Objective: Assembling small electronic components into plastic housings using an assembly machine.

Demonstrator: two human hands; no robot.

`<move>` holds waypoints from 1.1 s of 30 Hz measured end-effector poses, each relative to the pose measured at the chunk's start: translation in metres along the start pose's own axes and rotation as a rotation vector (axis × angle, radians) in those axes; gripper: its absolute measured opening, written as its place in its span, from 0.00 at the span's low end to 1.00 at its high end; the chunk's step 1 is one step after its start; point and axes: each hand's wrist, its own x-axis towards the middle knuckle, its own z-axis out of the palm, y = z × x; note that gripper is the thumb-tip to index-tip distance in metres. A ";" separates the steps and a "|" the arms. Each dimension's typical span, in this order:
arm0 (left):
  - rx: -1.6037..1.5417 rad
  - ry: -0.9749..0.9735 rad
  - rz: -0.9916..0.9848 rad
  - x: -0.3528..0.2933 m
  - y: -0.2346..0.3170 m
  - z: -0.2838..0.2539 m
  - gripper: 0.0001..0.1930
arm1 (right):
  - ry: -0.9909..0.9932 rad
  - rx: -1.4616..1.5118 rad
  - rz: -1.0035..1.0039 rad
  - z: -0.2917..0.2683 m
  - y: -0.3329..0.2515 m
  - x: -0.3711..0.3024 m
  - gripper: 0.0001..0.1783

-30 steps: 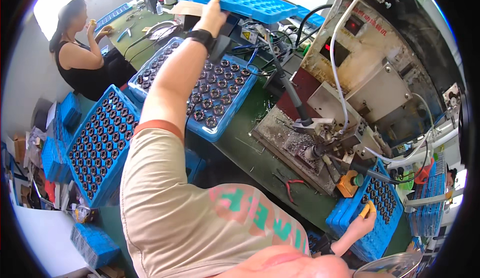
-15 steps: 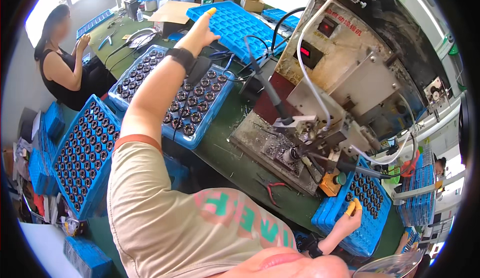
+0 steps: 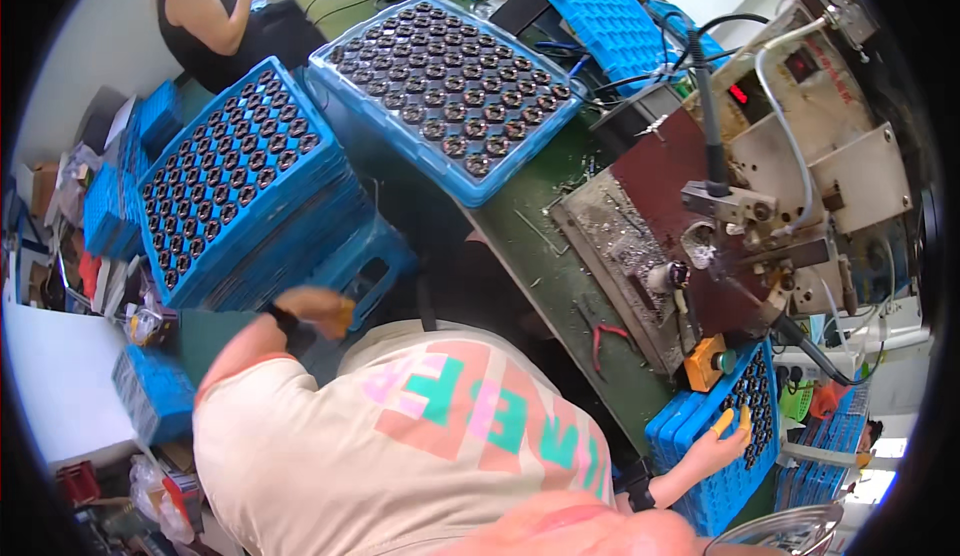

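My left hand (image 3: 315, 308) is low on the left, smeared by motion, beside a blue plastic stool (image 3: 375, 281); its fingers cannot be made out clearly. A dark band circles that wrist. My right hand (image 3: 718, 446) reaches over a blue tray (image 3: 715, 491) at the lower right. Two of its fingers wear yellow finger covers and stand apart, tips close to the rows of small black ring-shaped parts (image 3: 752, 391) in the tray. Nothing shows between them, though the tips partly overlap the parts.
A bench machine (image 3: 800, 146) stands right, with a fixture (image 3: 672, 276) on its base. Red-handled pliers (image 3: 605, 341) lie before it. Trays of ring parts (image 3: 455, 81) sit on the bench and on a stack (image 3: 225, 171) at left. A person (image 3: 215, 16) sits beyond.
My left hand has drawn back from the empty blue tray at the far side down beside the stool. My view has turned left and downward. My right hand stays at its tray, fingertips more apart.
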 end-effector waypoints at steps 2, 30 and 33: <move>-0.002 0.289 -0.142 0.035 -0.111 0.016 0.16 | 0.081 -0.038 -0.097 0.005 0.000 0.007 0.20; 0.475 0.722 -0.206 0.108 -0.106 0.036 0.15 | -0.052 0.062 0.206 0.009 0.035 0.005 0.28; 0.511 0.735 -0.187 0.106 -0.138 0.047 0.15 | -0.014 0.122 0.201 0.002 0.003 0.006 0.28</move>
